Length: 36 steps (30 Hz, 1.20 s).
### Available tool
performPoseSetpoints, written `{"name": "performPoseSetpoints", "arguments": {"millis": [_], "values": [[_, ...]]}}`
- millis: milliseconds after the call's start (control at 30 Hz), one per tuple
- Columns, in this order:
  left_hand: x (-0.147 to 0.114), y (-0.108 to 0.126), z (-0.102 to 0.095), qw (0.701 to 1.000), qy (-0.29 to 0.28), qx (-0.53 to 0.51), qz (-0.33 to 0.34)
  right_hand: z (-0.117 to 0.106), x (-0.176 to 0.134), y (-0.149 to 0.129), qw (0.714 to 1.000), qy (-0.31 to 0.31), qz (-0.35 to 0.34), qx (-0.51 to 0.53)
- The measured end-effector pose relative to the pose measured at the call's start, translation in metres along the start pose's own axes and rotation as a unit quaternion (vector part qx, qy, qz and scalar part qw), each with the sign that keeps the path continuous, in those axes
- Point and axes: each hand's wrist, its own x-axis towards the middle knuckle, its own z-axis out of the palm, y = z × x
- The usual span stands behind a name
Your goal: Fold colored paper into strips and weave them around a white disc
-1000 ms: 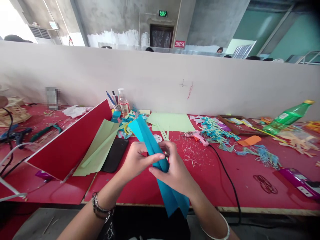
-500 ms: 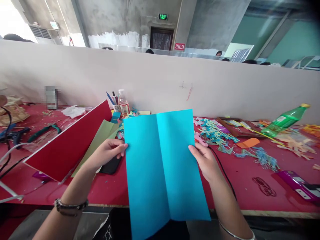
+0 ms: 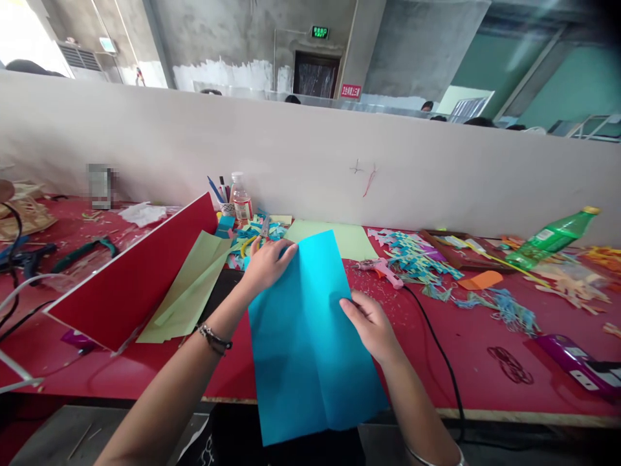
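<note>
A large sheet of bright blue paper [image 3: 295, 349], with a lengthwise crease down its middle, is tilted in front of me over the table's front edge. My right hand [image 3: 371, 323] pinches its right edge, thumb on the near face. At the top edge, close to the crease, my left hand [image 3: 272, 262] is closed on the paper; some of its fingers are hidden. Just behind that hand lies a pair of scissors [image 3: 264, 228] with yellow-orange handles, among paper scraps. A pale green sheet [image 3: 334, 237] lies flat beyond the blue paper.
A pink glue gun [image 3: 383, 270] with a black cord lies to the right. Blue-green paper strips [image 3: 412, 252], a leaning green bottle [image 3: 553, 238] and a purple power strip [image 3: 577, 362] are farther right. At left, a red board [image 3: 140, 278] stands beside green sheets [image 3: 187, 291].
My left hand has moved from the paper's left edge up and right to its top edge. The blue paper has dropped and tilted back, uncovering the scissors, the green sheet and the glue gun.
</note>
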Motion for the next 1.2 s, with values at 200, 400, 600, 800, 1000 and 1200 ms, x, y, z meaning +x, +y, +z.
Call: {"name": "performPoseSetpoints", "arguments": {"millis": [200, 400, 600, 800, 1000, 1200], "values": [[-0.001, -0.004, 0.010, 0.997, 0.033, -0.071, -0.013, 0.002, -0.002, 0.008, 0.997, 0.020, 0.042, 0.069], [0.001, 0.003, 0.011, 0.991, -0.034, -0.092, 0.095, -0.007, 0.032, -0.004, 0.996, 0.044, 0.047, 0.056], [0.000, 0.003, 0.019, 0.994, -0.021, -0.103, 0.044, -0.008, 0.058, -0.005, 0.996, 0.069, 0.057, 0.025], [-0.001, -0.001, 0.027, 0.998, 0.012, -0.057, -0.004, 0.000, 0.055, 0.005, 0.986, 0.095, 0.105, 0.089], [0.000, -0.002, 0.031, 0.997, 0.013, -0.077, -0.021, 0.004, 0.051, 0.010, 0.985, 0.092, 0.110, 0.097], [0.001, -0.004, 0.032, 0.994, 0.012, -0.110, -0.024, 0.005, 0.050, 0.015, 0.992, 0.114, 0.063, -0.007]]}}
